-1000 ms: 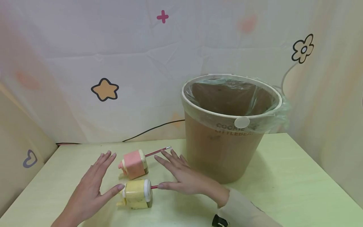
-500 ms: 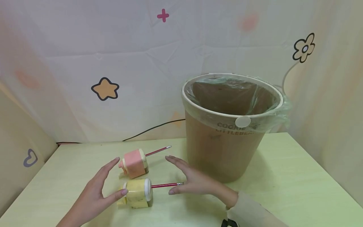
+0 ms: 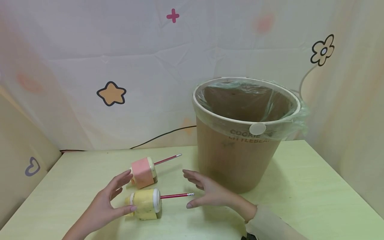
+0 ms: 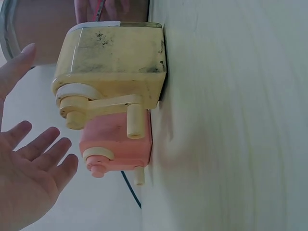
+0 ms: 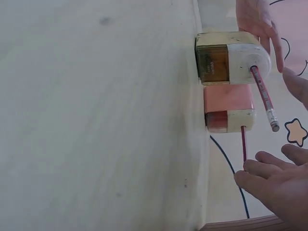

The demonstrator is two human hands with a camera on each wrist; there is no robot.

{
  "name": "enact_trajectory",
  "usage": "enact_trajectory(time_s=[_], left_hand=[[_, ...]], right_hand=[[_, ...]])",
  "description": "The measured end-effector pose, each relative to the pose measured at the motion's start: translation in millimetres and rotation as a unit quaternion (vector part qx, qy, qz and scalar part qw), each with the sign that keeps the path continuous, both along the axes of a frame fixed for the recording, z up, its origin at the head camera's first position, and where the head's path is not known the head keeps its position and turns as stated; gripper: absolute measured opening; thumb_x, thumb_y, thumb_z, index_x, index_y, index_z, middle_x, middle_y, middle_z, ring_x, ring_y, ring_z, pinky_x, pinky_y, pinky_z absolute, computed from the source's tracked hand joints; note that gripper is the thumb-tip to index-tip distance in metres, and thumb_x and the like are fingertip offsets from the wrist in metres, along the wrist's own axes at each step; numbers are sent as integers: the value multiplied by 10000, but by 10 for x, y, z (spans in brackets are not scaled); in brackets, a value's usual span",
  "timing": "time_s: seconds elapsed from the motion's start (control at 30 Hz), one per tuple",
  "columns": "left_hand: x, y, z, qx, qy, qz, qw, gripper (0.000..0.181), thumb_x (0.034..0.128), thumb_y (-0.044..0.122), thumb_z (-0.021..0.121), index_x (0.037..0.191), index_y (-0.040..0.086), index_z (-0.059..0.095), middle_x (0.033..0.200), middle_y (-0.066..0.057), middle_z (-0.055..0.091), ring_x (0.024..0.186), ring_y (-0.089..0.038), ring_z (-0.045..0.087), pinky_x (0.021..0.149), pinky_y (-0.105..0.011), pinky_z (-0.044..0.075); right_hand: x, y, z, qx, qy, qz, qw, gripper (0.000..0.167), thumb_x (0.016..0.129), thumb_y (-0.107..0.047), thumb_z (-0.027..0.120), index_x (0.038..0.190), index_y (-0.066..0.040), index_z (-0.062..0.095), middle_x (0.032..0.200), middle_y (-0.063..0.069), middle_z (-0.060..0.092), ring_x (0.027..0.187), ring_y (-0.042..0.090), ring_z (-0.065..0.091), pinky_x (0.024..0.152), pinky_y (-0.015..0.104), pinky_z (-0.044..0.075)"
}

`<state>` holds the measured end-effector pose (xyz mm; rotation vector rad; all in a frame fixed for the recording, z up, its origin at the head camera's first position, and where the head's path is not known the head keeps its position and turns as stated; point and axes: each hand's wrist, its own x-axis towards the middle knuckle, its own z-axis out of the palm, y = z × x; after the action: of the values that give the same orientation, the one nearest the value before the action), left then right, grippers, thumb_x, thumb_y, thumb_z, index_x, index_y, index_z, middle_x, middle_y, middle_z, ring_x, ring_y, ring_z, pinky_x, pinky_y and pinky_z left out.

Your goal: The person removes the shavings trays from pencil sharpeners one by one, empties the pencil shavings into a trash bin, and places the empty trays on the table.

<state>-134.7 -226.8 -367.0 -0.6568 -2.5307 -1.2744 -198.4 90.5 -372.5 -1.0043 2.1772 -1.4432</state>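
Observation:
A yellow crank pencil sharpener (image 3: pixel 145 204) stands near the front of the table, with a red pencil (image 3: pixel 177 196) sticking out of its right side. Behind it is a pink crank sharpener (image 3: pixel 142 173) holding another red pencil (image 3: pixel 167 159). My left hand (image 3: pixel 103 207) hovers at the yellow sharpener's crank side, its thumb close to the body; whether it touches is unclear. In the left wrist view the crank handle (image 4: pixel 135 120) hangs free of the fingers. Just right of the yellow sharpener's pencil tip, my right hand (image 3: pixel 211 192) is held with fingers and thumb apart, gripping nothing.
A brown bin (image 3: pixel 237 160) with a clear plastic liner stands on the right behind my right hand. A dark cable (image 3: pixel 162 134) runs along the back edge of the pale table (image 3: pixel 315 193). Patterned cloth (image 3: pixel 144 73) encloses the sides and back.
My right hand has drawn back to the right, uncovering the yellow sharpener's pencil. My left hand has shifted slightly right, its fingers bending more. Both sharpeners stay in place.

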Motion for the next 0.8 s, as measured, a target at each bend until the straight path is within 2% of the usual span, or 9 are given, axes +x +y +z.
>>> enact_trajectory(time_s=[0.23,0.47,0.67,0.8], left_hand=[[-48,8,-44,170,-478,-295,9983,776,705,237,783,1352,110,376,1313,-135,475,1178,42,406,931,-108,340],[-79,9,-66,291,-910,-523,9941,737,717,228,775,1329,60,399,1298,-165,483,1162,41,421,934,-134,357],[-134,-15,-91,375,-1264,-741,9885,714,719,206,774,1309,31,412,1291,-188,480,1153,-53,473,911,-130,356],[-173,-37,-122,314,-1435,-856,9854,666,725,200,768,1263,-17,442,1278,-215,482,1114,-24,487,895,-129,365]], right_hand=[[-29,25,-94,-236,-711,61,9972,856,751,-103,744,1418,10,220,1408,237,322,1307,340,302,1045,455,273],[-33,79,-120,-346,-1264,-59,9914,832,757,-89,736,1416,7,236,1396,227,351,1295,350,319,1028,420,315],[-34,111,-139,-182,-1577,-125,9872,768,758,-78,730,1388,17,302,1354,199,422,1262,329,382,998,388,365],[-30,109,-150,-109,-1672,-17,9859,724,762,-62,720,1367,38,334,1330,209,443,1238,343,409,992,374,374]])
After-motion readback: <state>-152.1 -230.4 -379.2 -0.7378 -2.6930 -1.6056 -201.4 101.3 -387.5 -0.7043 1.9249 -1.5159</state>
